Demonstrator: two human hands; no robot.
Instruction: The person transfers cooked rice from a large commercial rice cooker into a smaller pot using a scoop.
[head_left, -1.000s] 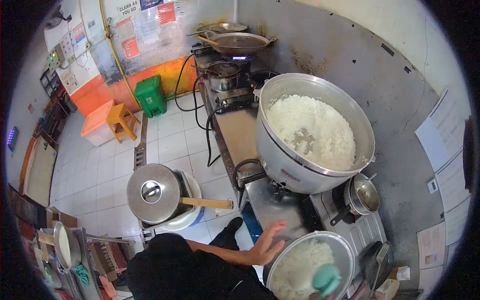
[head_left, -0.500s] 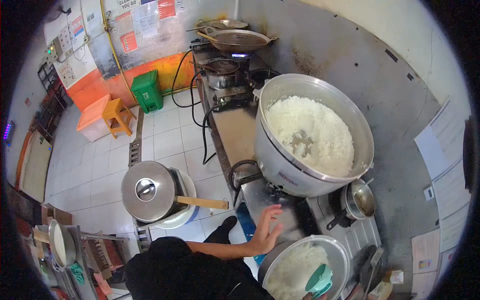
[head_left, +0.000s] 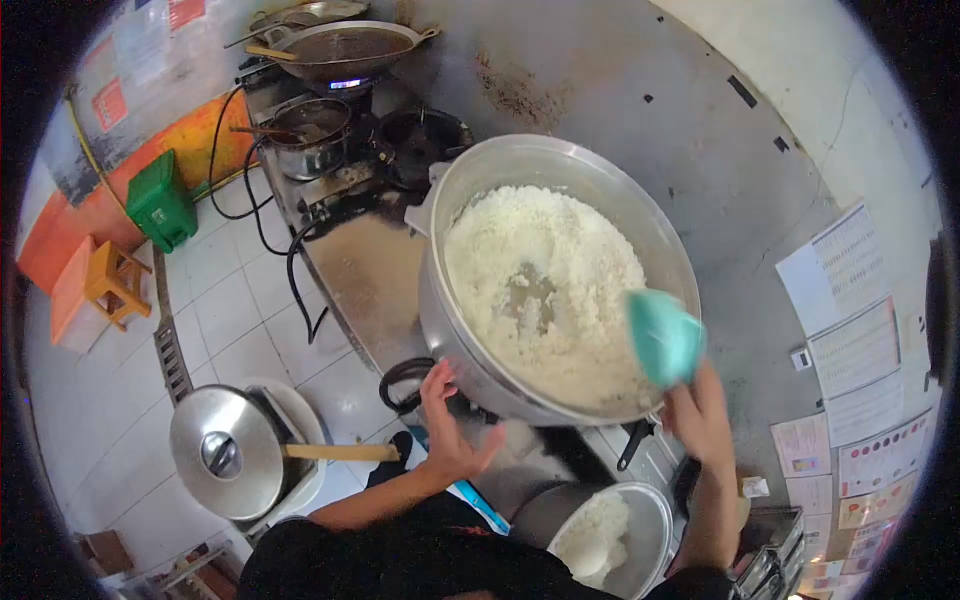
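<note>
My right hand [head_left: 693, 412] grips a teal plastic scoop [head_left: 664, 338], blurred by motion, over the right rim of a large metal rice cooker pot [head_left: 668, 240]. White cooked rice [head_left: 560, 290] lies in that pot, with a hollow near its middle where the bottom shows. Just below the pot's lower left side, my left hand [head_left: 455, 430] is held up with fingers apart and nothing in them. Closer to my body stands a smaller metal pot [head_left: 655, 500], which also holds rice [head_left: 597, 530].
A lidded pot [head_left: 225, 455] with a wooden handle [head_left: 340, 452] across its edge stands at left. Behind the big pot are a saucepan [head_left: 312, 150] and a wok [head_left: 345, 48] on stoves. Black hoses [head_left: 292, 270] hang along the counter edge. Papers [head_left: 840, 270] cover the right wall.
My right hand has raised the scoop from the smaller pot to the big pot's right rim. My left hand stays open. The view has shifted, so the big pot appears further left.
</note>
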